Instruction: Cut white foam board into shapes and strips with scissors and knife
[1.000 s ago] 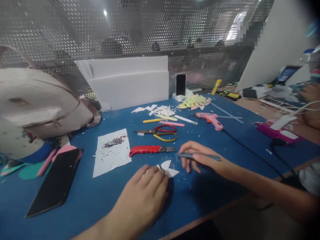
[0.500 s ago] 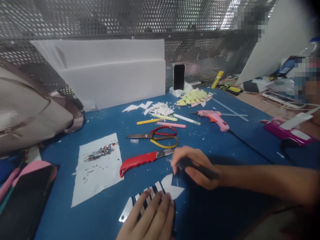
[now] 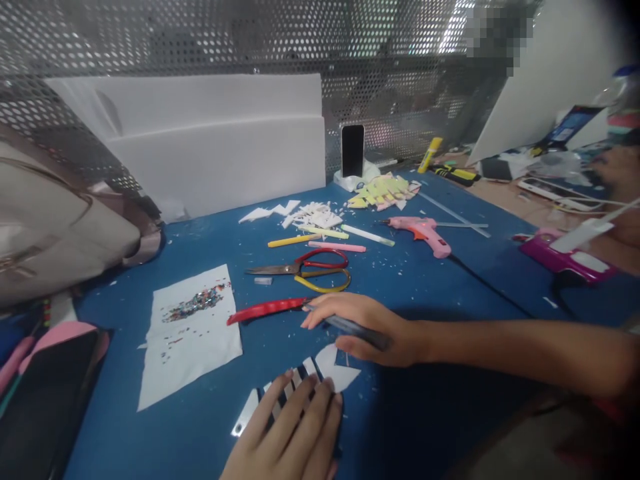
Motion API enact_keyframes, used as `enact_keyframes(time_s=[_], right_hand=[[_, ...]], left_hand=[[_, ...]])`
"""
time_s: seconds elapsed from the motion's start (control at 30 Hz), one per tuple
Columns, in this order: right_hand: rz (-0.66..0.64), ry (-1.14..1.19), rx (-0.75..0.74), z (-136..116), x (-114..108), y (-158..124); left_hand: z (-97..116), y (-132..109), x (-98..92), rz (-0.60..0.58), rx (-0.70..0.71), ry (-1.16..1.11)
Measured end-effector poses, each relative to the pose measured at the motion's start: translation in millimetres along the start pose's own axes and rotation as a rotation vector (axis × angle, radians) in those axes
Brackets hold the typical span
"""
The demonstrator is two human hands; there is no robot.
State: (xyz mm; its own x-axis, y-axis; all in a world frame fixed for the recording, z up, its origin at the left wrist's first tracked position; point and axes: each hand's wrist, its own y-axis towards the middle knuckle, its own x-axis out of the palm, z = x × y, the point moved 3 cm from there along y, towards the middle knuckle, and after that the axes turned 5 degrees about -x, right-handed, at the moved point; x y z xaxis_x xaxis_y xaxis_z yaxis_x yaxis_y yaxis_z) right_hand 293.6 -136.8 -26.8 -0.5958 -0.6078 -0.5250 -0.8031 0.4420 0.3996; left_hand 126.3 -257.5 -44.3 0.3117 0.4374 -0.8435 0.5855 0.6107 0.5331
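Note:
My left hand [image 3: 293,427] lies flat with fingers stretched over a white fish-shaped cutout [image 3: 337,370]. Its body is in separate strips, and a small dark eye shows at the head end. In my right hand [image 3: 367,327] is a dark grey pen-shaped tool [image 3: 357,331], held across the palm; its exact kind is unclear. The fingertips of that hand are at the blade end of a red-handled knife [image 3: 267,310], whose blade they mostly hide. The knife's handle looks thin, turned on its edge. Scissors [image 3: 300,269] with red and yellow handles lie just beyond.
White paper [image 3: 193,373] holding glitter bits lies left, near a dark phone [image 3: 60,407]. Several markers [image 3: 337,247], white scraps [image 3: 315,215], a yellow-green cutout [image 3: 383,192] and a pink glue gun [image 3: 420,233] sit farther back. A purple power strip [image 3: 565,257] is right.
My right hand has moved left and its fingers have reached over the knife's blade. The red knife has turned from its flat side onto its edge. My left hand stays on the cutout.

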Motion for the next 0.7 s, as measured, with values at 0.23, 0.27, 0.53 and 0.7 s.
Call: enact_keyframes(time_s=[0.23, 0.27, 0.53, 0.7], right_hand=[[0.052, 0.356, 0.117, 1.3, 3.4, -6.5], [0.042, 0.331, 0.117, 0.4, 2.7, -6.1], [0.026, 0.199, 0.184, 0.8, -0.8, -5.5], [0.033, 0.23, 0.329, 9.5, 5.0, -6.7]], left_hand=[[3.1, -0.2, -0.4, 0.0, -0.023, -0.007], [3.4, -0.4, -0.4, 0.001, -0.024, -0.005], [0.7, 4.3, 1.1, -0.025, -0.038, 0.004], [-0.5, 8.9, -1.4, 0.005, -0.015, 0.033]])
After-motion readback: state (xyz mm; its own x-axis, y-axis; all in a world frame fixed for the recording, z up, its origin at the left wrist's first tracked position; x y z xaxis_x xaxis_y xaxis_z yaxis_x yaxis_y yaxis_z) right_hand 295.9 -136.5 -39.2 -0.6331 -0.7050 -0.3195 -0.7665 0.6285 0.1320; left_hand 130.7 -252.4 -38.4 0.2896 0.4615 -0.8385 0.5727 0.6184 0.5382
